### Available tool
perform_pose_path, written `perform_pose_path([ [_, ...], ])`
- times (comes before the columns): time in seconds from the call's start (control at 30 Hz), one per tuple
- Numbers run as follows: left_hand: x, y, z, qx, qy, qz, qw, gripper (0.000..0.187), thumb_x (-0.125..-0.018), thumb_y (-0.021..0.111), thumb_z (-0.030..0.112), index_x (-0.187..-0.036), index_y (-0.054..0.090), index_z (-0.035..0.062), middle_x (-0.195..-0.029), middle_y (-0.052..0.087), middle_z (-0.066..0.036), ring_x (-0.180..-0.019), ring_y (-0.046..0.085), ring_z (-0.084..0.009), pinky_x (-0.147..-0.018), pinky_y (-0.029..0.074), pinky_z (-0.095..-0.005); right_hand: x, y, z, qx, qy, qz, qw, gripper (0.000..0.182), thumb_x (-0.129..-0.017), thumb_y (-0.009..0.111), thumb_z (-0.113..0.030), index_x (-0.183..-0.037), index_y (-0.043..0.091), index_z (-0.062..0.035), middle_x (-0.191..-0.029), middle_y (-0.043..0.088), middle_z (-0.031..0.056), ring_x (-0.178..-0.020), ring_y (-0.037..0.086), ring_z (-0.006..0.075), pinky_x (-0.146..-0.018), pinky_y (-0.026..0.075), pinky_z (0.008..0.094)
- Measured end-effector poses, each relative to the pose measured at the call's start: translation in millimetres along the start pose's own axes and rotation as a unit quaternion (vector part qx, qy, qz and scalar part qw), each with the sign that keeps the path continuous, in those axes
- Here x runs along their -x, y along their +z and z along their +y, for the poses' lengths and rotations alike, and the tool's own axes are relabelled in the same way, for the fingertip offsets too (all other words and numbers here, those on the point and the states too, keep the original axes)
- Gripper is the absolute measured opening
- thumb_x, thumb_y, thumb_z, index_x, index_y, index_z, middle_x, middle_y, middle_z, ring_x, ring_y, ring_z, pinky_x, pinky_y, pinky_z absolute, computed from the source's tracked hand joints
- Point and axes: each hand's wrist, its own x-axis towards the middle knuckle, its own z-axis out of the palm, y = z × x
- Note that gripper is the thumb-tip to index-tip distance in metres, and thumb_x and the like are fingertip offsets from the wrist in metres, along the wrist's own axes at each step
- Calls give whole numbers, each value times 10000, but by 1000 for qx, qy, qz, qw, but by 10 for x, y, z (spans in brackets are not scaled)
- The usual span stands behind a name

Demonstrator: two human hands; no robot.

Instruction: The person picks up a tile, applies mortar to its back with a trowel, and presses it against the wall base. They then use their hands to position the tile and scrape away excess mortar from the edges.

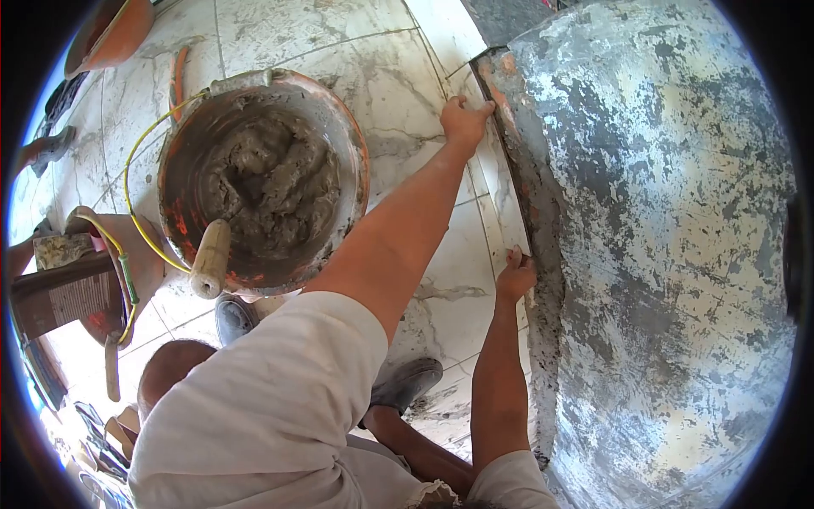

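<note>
Looking down from a head-worn camera, the view shows two bare hands pressed against the vertical edge strip (532,212) of a mottled grey-and-white plastered wall (670,254), which fills the right of the view. That strip, coated in grey mortar with orange patches, is the landmark for everything else.

The left hand (465,119) sits at the upper end of the strip, its fingers (475,108) curled onto the edge and touching it. Lower down the same strip, the right hand (515,276) rests with fingers bent against the mortar; whether a small tool or tile piece lies under them is hard to make out. Neither hand clearly grips a separate thing.

Left of the strip lies a marble-patterned tiled floor (339,42). Well left of the strip stands one large orange bucket (352,127) holding wet grey mortar (271,182), with one wooden handle (209,259) leaning over its near rim. One yellow hose or cord (136,161) loops beside it. A second orange bucket (114,34) is cut off at the top left corner.

Two grey shoes (407,382) show below the bucket, one partly hidden by a white-sleeved arm. At the far left, a brown tub, tools and clutter are distorted by the lens and hard to identify.
</note>
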Motion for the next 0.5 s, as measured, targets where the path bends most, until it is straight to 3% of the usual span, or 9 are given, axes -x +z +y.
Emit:
perform_pose_path([
  [0.37,22,3,-3,-63,41,5,997,667,-724,757,324,-1196,508,-75,-1174,557,-238,-1094,544,-320,-926,428,-355,3,15,30,-8,6,-10,1000,280,-909,563,-178,-884,580,100,-834,650,179,-740,657,212,-672,566,298],
  [0.5,24,-4,-15,-83,89,26,992,618,-684,762,264,-1148,544,-82,-1096,586,-264,-1040,567,-356,-904,440,-375,3,20,11,-8,4,-6,1000,285,-910,562,-180,-884,579,103,-825,650,179,-731,657,213,-670,566,299],
])
